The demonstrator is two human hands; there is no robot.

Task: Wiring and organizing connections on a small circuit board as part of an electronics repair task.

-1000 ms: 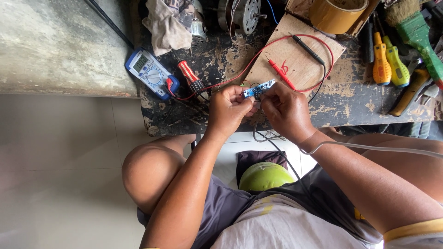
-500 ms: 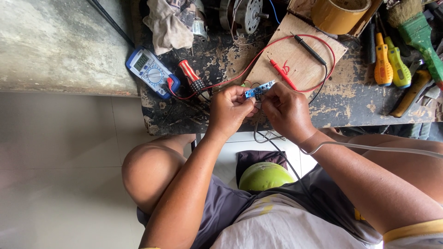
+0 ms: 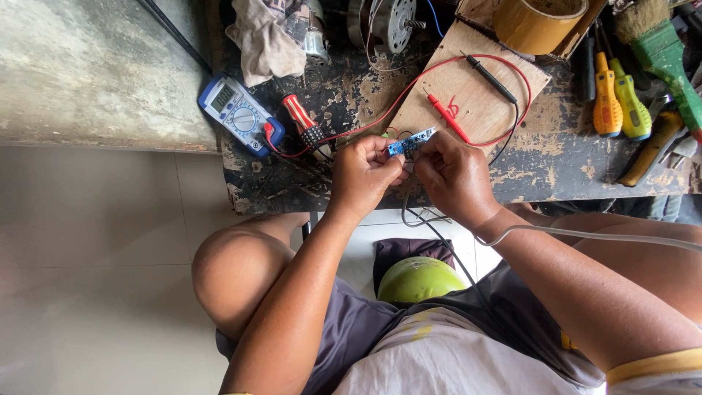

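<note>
Scuffed and blackened, the wooden bench (image 3: 556,172) stands over pale floor tiles. Near its left edge lies a blue digital multimeter (image 3: 235,111), its red lead looping right to a red probe (image 3: 447,117) resting unused on a plywood scrap (image 3: 468,91). At the front edge the left hand (image 3: 365,175) and right hand (image 3: 455,179) each pinch an end of a small blue circuit board (image 3: 409,141), held just above the bench; no probe touches it yet. Yellow-handled screwdrivers (image 3: 618,102) crowd the right end, leaving little free room there.
</note>
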